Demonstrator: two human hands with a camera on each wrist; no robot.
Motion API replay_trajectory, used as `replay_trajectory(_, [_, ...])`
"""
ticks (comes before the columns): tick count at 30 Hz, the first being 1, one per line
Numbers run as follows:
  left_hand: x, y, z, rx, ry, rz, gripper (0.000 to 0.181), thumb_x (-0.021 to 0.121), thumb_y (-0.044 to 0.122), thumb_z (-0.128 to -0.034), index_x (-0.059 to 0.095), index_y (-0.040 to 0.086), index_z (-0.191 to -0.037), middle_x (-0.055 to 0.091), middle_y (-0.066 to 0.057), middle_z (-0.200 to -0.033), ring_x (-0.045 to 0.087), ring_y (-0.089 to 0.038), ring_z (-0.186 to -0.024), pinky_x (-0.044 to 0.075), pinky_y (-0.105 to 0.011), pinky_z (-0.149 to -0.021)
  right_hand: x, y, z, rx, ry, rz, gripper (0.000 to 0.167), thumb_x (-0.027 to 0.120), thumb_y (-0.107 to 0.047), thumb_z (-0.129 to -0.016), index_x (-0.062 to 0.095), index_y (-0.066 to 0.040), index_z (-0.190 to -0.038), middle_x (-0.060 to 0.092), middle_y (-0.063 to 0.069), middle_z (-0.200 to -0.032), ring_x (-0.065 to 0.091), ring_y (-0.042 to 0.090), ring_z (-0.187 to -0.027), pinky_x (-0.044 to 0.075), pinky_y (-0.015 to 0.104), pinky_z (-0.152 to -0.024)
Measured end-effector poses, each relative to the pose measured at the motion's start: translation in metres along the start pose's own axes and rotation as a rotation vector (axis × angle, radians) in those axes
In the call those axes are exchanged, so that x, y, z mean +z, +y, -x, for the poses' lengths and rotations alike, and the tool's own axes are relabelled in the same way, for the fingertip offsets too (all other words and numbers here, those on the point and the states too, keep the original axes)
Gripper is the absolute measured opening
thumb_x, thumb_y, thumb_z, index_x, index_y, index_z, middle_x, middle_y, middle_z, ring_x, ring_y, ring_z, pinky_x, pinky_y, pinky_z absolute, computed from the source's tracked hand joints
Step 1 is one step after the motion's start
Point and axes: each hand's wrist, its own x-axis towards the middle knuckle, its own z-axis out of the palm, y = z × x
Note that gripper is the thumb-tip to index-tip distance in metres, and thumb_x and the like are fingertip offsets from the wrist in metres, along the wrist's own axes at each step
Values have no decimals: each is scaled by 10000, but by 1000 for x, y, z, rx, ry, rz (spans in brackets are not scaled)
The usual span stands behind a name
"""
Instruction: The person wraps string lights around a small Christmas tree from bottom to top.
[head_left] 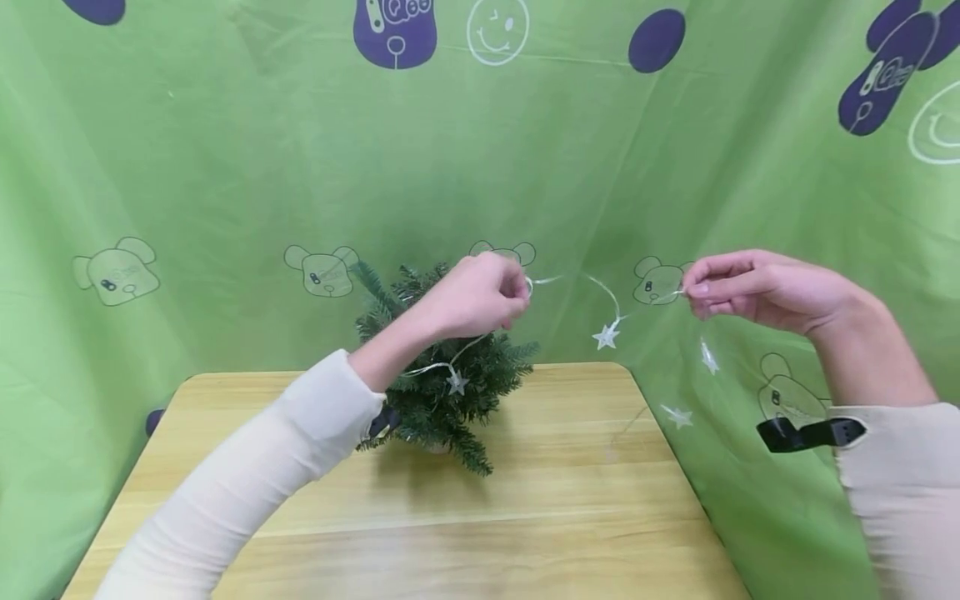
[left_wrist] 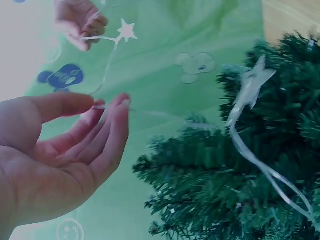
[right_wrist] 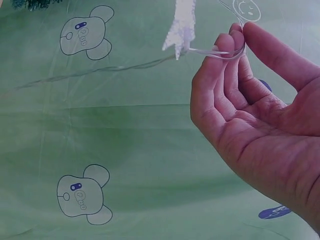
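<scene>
A small artificial Christmas tree [head_left: 480,392] stands on the wooden table, partly hidden by the left forearm. My left hand [head_left: 483,296] is raised in front of the tree's top and pinches the clear wire of a star string light between thumb and fingers. Off to the right, my right hand [head_left: 765,287] pinches the same wire. Between the hands the wire sags, with a star light [head_left: 606,336] on it. More stars dangle below the right hand, one of them a pale star [head_left: 677,416]. Another star [left_wrist: 255,82] lies against the branches beside the left hand.
The light wooden table [head_left: 525,533] spreads beneath the tree. A green cloth backdrop [head_left: 225,167] with printed bear heads and purple shapes hangs behind and along the sides. Black straps, such as the strap [head_left: 810,435], sit at the cuffs.
</scene>
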Motion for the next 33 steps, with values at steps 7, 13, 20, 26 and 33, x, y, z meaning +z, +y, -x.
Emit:
replay_trajectory(7, [16,-7,-8,44,-101,-274,106,618,89,-944,709,100,-891,676,22,-803,547,-96,-640,509,-245,-690,6,3,-5,46,44,52,324,377,83,-1033,649,-13,-1179,693,12,-1022,676,155,-928,518,301,-939])
replay_trajectory(13, [21,-11,-9,51,-152,-358,351,599,85,-949,528,180,-619,454,81,-570,406,-94,-565,396,-224,-588,5,7,-7,10,-13,3,350,352,99,-1031,643,-1,-1197,691,28,-1032,675,158,-935,542,297,-923])
replay_trajectory(20, [15,-12,-2,43,-211,-366,478,542,37,-941,347,200,-537,378,67,-508,241,-59,-457,261,-188,-459,4,10,-7,10,-25,-15,365,341,102,-1032,645,-6,-1202,684,28,-1042,672,158,-943,546,304,-923])
replay_trajectory(26, [9,-16,4,52,-235,-375,330,578,76,-950,577,155,-630,776,-26,-968,320,-50,-479,340,-191,-501,4,12,-7,24,-17,-5,367,346,90,-1038,653,-23,-1202,684,16,-1043,669,148,-941,543,299,-918])
replay_trajectory(33, [0,-19,14,36,-268,-378,170,615,148,-976,771,94,-1018,762,-6,-1027,535,-74,-626,496,-225,-663,4,12,-9,12,-32,-20,369,340,98,-1035,645,-12,-1211,689,27,-1055,675,154,-952,552,299,-915])
